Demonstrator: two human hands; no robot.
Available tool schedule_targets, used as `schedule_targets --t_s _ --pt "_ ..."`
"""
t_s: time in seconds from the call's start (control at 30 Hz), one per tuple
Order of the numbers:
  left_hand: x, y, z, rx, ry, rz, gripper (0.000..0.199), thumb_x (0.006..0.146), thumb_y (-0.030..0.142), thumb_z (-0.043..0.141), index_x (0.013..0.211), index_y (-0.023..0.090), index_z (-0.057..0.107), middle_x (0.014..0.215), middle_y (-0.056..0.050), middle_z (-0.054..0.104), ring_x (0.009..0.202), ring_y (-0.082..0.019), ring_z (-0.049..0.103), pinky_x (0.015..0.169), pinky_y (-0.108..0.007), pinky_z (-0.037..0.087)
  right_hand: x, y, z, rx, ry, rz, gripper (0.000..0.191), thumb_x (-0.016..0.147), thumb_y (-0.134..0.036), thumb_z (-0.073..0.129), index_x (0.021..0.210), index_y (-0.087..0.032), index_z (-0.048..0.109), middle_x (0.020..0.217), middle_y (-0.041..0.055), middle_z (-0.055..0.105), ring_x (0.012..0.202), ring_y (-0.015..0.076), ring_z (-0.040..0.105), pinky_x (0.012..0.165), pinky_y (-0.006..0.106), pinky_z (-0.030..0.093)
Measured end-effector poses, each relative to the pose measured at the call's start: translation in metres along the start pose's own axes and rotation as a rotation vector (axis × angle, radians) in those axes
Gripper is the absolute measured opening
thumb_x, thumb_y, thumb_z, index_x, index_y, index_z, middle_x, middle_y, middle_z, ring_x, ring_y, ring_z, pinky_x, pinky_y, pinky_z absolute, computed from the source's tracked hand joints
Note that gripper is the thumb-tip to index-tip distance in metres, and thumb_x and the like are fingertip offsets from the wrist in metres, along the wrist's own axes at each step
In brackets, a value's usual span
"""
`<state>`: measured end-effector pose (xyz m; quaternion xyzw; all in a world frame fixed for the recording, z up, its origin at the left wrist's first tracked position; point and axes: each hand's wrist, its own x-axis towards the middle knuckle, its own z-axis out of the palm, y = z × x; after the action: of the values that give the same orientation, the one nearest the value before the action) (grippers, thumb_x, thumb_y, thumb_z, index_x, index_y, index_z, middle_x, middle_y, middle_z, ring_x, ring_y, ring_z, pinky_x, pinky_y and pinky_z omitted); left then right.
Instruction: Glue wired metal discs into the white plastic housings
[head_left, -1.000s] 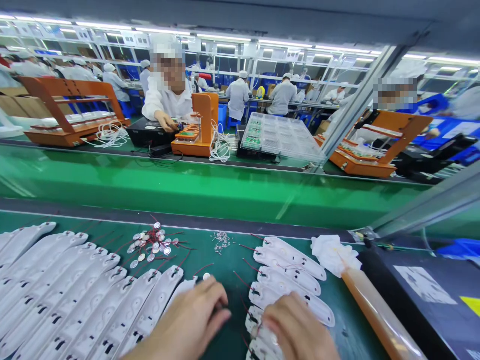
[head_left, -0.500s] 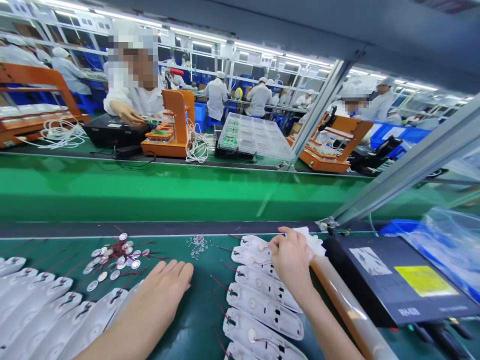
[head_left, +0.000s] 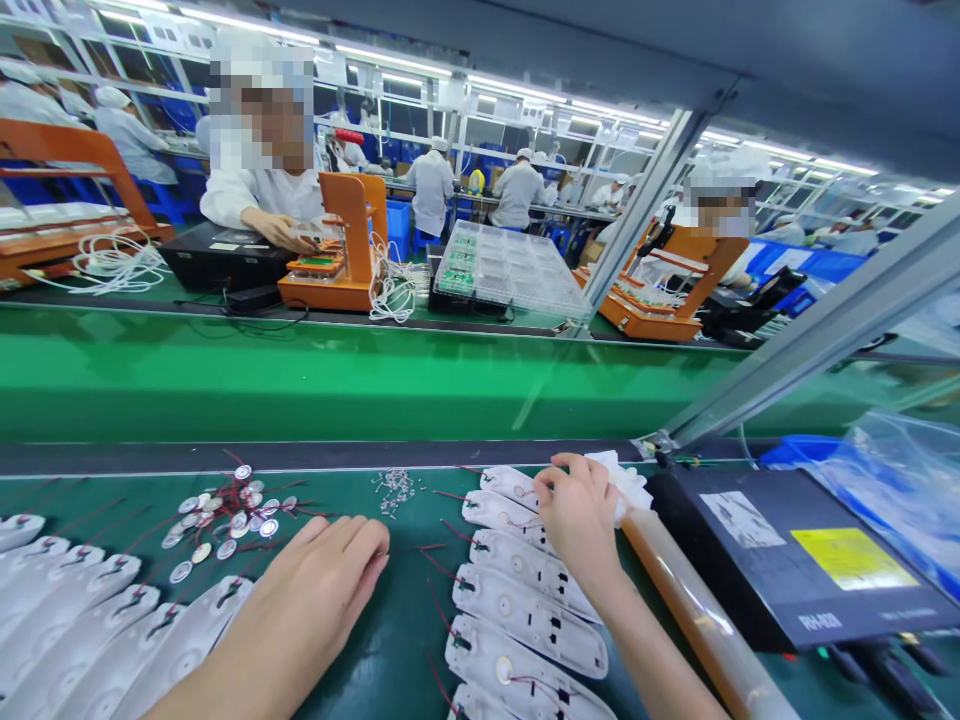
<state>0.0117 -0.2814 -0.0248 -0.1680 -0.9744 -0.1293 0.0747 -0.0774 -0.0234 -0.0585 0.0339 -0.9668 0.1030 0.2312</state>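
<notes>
My left hand (head_left: 330,580) hovers over the green mat, its fingers pressed together and pointing right; what they hold, if anything, is hidden. My right hand (head_left: 574,510) is at the upper end of a column of white plastic shells (head_left: 525,600), thumb and index finger pinched over the top shells; whatever lies between the fingertips is too small to make out. Red wires stick out from the shells' left ends. More white shells (head_left: 82,620) lie in a row at the lower left. Several round metal discs with red wires (head_left: 238,520) form a pile beyond my left hand. Small screws (head_left: 397,490) lie between the hands.
A brown roll (head_left: 697,600) and a black box with a yellow label (head_left: 802,570) are at the right, near plastic bags (head_left: 900,500). Across the green barrier (head_left: 300,380), a person works beside an orange fixture (head_left: 349,245). A metal post (head_left: 645,210) rises ahead.
My left hand has shifted slightly, its fingers now closer together. My right hand has moved very slightly left. Across the barrier, the person's hands have moved nearer the orange fixture.
</notes>
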Motion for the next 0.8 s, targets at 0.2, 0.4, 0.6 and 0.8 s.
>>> schedule_targets --t_s 0.2,0.4,0.6,0.8 --pt "0.003 -0.001 -0.006 -0.083 0.023 -0.009 0.028 0.096 0.029 0.026 0.089 0.021 0.053 0.081 0.000 0.055 0.068 -0.015 0.049 0.067 -0.029 0.032 0.000 -0.001 -0.005 0.062 -0.078 -0.112 0.032 0.073 -0.002 0.054 0.061 -0.028 0.068 0.102 0.0045 0.056 0.104 0.0280 0.039 0.080 0.045 0.026" --pt "0.005 0.009 -0.007 -0.298 -0.011 -0.064 0.025 0.094 0.027 0.029 0.093 0.024 0.055 0.086 0.001 0.058 0.076 -0.014 0.054 0.074 -0.029 0.037 0.004 -0.005 -0.018 0.160 -0.061 -0.142 0.029 0.077 -0.005 0.050 0.069 -0.025 0.069 0.102 0.0079 0.057 0.104 0.0313 0.041 0.082 0.051 0.028" --pt "0.007 0.039 -0.010 -0.789 -0.192 -0.237 0.012 0.083 0.028 0.045 0.083 0.019 0.053 0.072 0.002 0.058 0.066 -0.011 0.053 0.060 -0.020 0.039 -0.034 -0.046 -0.066 0.608 -0.124 -0.405 0.045 0.088 -0.056 0.040 0.119 -0.023 0.042 0.090 -0.0016 0.062 0.080 0.0110 0.058 0.069 0.022 0.047" --pt "0.002 0.051 -0.007 -0.858 -0.205 -0.239 0.007 0.080 0.020 0.045 0.078 0.017 0.051 0.067 0.001 0.058 0.061 -0.009 0.051 0.056 -0.018 0.037 -0.067 -0.052 -0.062 0.531 -0.128 -0.615 0.008 0.086 -0.015 0.051 0.090 -0.021 0.049 0.073 -0.0021 0.056 0.065 0.0124 0.052 0.061 0.025 0.042"
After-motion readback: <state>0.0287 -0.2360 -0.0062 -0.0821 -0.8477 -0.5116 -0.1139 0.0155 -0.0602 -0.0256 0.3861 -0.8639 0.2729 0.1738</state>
